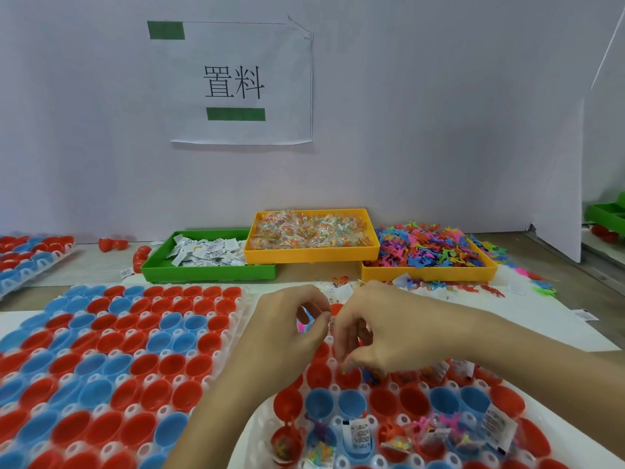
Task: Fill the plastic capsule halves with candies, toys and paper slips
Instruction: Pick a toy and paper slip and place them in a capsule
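Head view: capsule halves (348, 377) lie directly beneath both hands, lower center. Left hand (287, 328) and right hand (378, 333) hover with curled fingers; contents unclear.

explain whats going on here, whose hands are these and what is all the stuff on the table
There is no machine here. The single picture comes from a camera worn on a person's head, looking down at their own hands. The left hand and right hand meet over a white tray of red and blue capsule halves, some already filled. Their fingers are curled and seem to pinch something small, too hidden to name. Another tray of empty halves lies to the left. Behind are three bins: a green one with paper slips, a yellow one with bagged candies, and another with colourful plastic toys. A paper sign hangs on the wall.
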